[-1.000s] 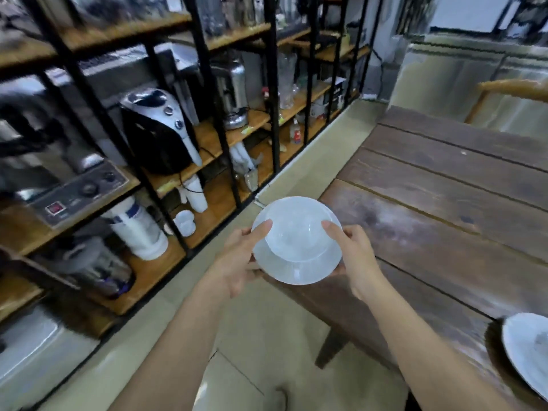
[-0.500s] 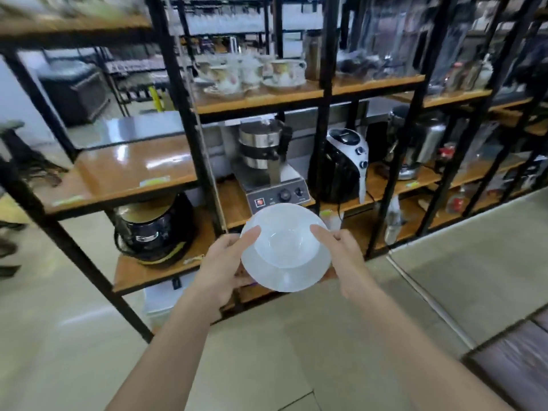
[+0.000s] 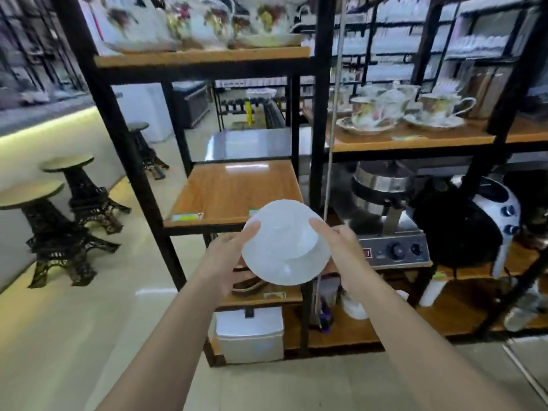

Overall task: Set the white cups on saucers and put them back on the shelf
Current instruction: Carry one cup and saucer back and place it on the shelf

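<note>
I hold a white cup (image 3: 283, 232) standing on a white saucer (image 3: 292, 271) in front of my chest, tilted a little toward me. My left hand (image 3: 228, 262) grips the saucer's left edge, thumb against the cup. My right hand (image 3: 341, 250) grips the right edge the same way. Both are in front of a black metal shelf unit with wooden boards; a bare wooden board (image 3: 237, 191) lies just behind and above the cup.
Floral cups and saucers (image 3: 436, 114) stand on the right upper shelf, floral teapots (image 3: 207, 22) on the top shelf. A steel appliance (image 3: 388, 221) and a black-and-white machine (image 3: 480, 221) sit right. A white box (image 3: 249, 333) is at the bottom. Two stools (image 3: 68, 191) stand left.
My view has swung left from the wooden table to the shelf and I have come closer to it. The cup and saucer stay held in both hands.
</note>
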Demonstrator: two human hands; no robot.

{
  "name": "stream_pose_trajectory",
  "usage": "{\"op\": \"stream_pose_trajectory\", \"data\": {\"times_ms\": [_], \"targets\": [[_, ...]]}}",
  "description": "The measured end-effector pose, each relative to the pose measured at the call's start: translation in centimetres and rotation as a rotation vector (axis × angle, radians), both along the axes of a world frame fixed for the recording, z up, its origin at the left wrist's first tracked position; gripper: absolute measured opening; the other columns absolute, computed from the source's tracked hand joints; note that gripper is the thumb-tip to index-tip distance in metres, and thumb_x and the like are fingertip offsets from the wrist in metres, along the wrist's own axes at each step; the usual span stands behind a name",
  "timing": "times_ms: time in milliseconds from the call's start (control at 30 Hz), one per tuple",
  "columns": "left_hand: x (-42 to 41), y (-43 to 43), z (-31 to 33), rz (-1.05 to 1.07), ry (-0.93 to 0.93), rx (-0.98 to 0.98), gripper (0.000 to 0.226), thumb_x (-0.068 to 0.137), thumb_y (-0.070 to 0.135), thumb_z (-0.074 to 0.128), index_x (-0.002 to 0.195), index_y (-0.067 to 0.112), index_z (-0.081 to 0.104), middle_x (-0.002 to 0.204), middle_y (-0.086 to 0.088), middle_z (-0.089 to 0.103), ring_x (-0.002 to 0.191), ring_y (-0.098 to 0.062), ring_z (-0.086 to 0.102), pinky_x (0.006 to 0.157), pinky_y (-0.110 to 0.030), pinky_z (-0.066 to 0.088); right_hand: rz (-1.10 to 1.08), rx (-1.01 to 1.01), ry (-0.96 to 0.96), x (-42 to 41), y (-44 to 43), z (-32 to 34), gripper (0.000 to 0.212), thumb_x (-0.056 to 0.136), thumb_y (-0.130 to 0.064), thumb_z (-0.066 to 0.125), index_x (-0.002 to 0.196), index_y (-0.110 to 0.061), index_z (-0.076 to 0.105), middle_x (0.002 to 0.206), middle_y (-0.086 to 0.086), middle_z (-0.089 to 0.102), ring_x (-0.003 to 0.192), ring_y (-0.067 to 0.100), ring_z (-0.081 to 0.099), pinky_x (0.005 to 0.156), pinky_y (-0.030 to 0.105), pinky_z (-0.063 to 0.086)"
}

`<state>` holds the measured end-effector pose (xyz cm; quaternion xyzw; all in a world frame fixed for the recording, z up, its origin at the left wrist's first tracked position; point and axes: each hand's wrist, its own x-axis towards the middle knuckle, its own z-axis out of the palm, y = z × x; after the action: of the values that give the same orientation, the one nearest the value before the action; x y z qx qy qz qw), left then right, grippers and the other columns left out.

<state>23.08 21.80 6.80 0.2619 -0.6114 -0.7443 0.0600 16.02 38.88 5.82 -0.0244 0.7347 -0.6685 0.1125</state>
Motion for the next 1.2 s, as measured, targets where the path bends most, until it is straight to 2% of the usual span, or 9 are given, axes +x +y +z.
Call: {"op": "stream_pose_trajectory", "data": {"times_ms": [167,333,467,567,633,800,967,1067,1200], "targets": [[-5.1,-6.4,-0.4,0.089,-0.019,0.007,0.033,0.078,0.043,0.07,0.099,0.02,0.06,0.101,0.0,0.064,0.098,-0.026,0.06,0.071,-0.037,0.054,0.069,0.009,-0.036,-6.8,-7.5,-0.9,0.052,0.084,-0.05,0.057,0.121,-0.015,0.045,0.116,0.005,0.05,0.104,0.024,0.05,0.093,0.044,0.048],[-10.5,-11.9,-0.7,0.163,-0.016,0.027,0.022,0.084,0.039,0.064,0.097,0.022,0.058,0.099,-0.002,0.063,0.093,-0.023,0.059,0.075,-0.036,0.051,0.149,-0.024,-0.079,-13.8,-14.5,-1.4,0.05,0.082,-0.046,0.062,0.113,-0.01,0.049,0.101,0.0,0.053,0.082,0.011,0.049,0.074,0.034,0.051],[-14.3,-16.5,-1.1,0.242,-0.007,0.044,0.051,0.079,0.04,0.07,0.12,0.014,0.055,0.11,-0.007,0.063,0.097,-0.028,0.061,0.087,-0.046,0.053,0.208,-0.004,-0.093,-18.7,-19.6,-1.5,0.051,0.084,-0.045,0.061,0.116,-0.007,0.047,0.1,0.003,0.055,0.078,0.012,0.049,0.054,0.027,0.035],[-16.7,-19.9,-1.6,0.329,-0.052,0.007,0.06,0.074,0.04,0.075,0.119,0.006,0.057,0.11,-0.013,0.066,0.099,-0.035,0.063,0.09,-0.049,0.053,0.235,0.044,-0.091,-21.2,-23.2,-1.7,0.062,0.083,-0.046,0.059,0.124,0.0,0.051,0.108,0.01,0.06,0.087,0.021,0.054,0.054,0.025,0.034],[-18.2,-22.1,-2.0,0.391,-0.089,-0.024,0.056,0.073,0.038,0.076,0.112,0.001,0.06,0.103,-0.016,0.068,0.092,-0.034,0.066,0.087,-0.048,0.055,0.272,0.049,-0.087,-22.5,-25.3,-2.0,0.056,0.085,-0.045,0.058,0.121,-0.003,0.055,0.095,0.004,0.06,0.08,0.016,0.055,0.056,0.023,0.036],[-21.6,-26.5,-3.3,0.402,-0.103,-0.059,0.038,0.075,0.037,0.075,0.087,0.004,0.063,0.082,-0.009,0.066,0.072,-0.023,0.063,0.061,-0.031,0.052,0.275,0.092,-0.111,-25.0,-29.6,-3.0,0.057,0.084,-0.05,0.057,0.12,-0.006,0.055,0.104,0.009,0.062,0.082,0.014,0.056,0.059,0.023,0.038],[-24.3,-30.1,-4.3,0.369,-0.174,-0.104,0.039,0.074,0.042,0.074,0.065,0.008,0.056,0.077,-0.015,0.062,0.077,-0.03,0.058,0.084,-0.047,0.053,0.243,0.165,-0.113,-27.1,-33.0,-3.4,0.05,0.085,-0.05,0.056,0.113,-0.009,0.056,0.1,0.006,0.06,0.083,0.013,0.055,0.06,0.023,0.038],[-25.1,-31.1,-4.7,0.35,-0.196,-0.16,0.042,0.077,0.044,0.071,0.061,0.008,0.053,0.066,-0.009,0.059,0.064,-0.023,0.057,0.06,-0.031,0.049,0.216,0.206,-0.11,-28.3,-34.2,-3.8,0.045,0.085,-0.047,0.058,0.107,-0.008,0.058,0.097,0.006,0.06,0.078,0.013,0.054,0.058,0.022,0.037],[-25.9,-32.3,-5.4,0.342,-0.209,-0.14,0.046,0.077,0.042,0.072,0.094,0.0,0.063,0.099,-0.013,0.067,0.093,-0.031,0.064,0.073,-0.037,0.057,0.243,0.23,-0.126,-29.1,-35.1,-4.4,0.043,0.085,-0.046,0.058,0.097,-0.005,0.061,0.087,0.006,0.059,0.075,0.014,0.055,0.058,0.023,0.039]]}}
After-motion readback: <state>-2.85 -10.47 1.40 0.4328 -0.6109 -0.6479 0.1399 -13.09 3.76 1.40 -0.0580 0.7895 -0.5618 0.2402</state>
